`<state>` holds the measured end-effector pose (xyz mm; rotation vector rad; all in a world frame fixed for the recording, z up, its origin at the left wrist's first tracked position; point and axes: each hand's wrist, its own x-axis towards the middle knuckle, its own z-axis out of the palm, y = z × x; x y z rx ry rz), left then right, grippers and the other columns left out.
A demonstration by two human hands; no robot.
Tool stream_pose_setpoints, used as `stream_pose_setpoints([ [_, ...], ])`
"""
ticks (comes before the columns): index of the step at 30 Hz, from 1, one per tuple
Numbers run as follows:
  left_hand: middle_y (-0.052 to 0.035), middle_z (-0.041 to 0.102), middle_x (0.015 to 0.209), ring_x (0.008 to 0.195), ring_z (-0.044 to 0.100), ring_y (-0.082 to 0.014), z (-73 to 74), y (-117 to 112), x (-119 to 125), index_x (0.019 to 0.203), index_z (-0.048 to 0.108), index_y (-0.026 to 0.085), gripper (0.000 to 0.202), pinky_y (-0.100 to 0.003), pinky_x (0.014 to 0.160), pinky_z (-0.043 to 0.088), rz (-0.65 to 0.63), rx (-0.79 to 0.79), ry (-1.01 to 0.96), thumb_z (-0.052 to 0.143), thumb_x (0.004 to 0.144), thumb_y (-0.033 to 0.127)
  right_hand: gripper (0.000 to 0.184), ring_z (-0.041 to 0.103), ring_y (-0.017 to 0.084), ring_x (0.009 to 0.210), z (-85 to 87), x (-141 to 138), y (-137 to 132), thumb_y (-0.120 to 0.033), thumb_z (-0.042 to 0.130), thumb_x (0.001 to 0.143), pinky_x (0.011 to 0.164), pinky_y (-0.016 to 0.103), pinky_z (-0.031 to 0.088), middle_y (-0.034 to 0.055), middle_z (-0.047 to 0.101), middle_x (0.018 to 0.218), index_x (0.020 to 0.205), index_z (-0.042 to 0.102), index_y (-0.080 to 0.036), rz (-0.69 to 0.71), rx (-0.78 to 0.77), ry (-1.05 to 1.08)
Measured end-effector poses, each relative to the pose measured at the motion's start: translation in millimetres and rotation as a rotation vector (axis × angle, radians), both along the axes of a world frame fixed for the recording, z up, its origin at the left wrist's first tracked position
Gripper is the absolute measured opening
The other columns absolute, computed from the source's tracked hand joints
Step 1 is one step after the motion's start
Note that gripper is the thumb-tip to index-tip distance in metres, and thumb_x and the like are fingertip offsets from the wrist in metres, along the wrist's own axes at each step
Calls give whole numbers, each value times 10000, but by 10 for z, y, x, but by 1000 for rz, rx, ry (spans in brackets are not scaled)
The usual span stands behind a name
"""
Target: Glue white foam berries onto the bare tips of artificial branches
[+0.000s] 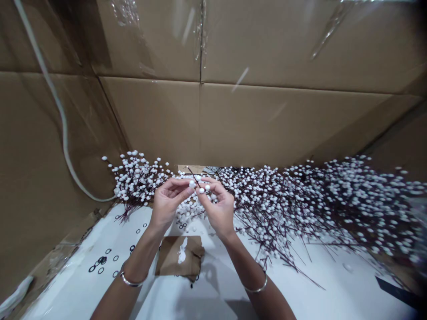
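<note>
Both my hands are raised over a white table [213,293], fingertips meeting on one thin dark twig with white bead-like berries [196,180]. My left hand [168,200] pinches the twig from the left, palm turned up. My right hand [216,206] pinches it from the right, with white berries at its fingertips. A silver bangle sits on each wrist. Behind the hands lies a small bunch of the same white-berry twigs [135,178].
A large heap of white-berry twigs [316,200] spreads across the right of the table. Small black rings [102,260] lie scattered at the left. A brown cardboard scrap [180,255] lies below my hands. Cardboard walls [233,115] enclose the table; a white cable [63,129] hangs at left.
</note>
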<state>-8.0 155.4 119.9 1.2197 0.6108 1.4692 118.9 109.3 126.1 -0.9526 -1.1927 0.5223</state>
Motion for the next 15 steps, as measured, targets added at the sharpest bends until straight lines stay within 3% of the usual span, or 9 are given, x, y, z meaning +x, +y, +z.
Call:
stream_pose_setpoints([
  [6, -24, 741, 921, 892, 702, -139, -16, 11, 7, 828, 692, 182, 217, -231, 824, 561, -20, -9, -23, 841, 671, 195, 69, 617, 238, 1135, 3, 35, 15, -295, 681, 834, 1007, 464, 437, 58, 710, 1098, 806, 666, -233, 25, 15, -31],
  [15, -53, 739, 941, 928, 700, -182, -25, 9, 33, 826, 683, 171, 242, -305, 872, 558, 19, -5, 17, 845, 664, 248, 129, 608, 242, 1163, -5, 68, 37, -345, 694, 823, 1028, 460, 426, 74, 695, 1153, 791, 677, -221, 72, -30, 6],
])
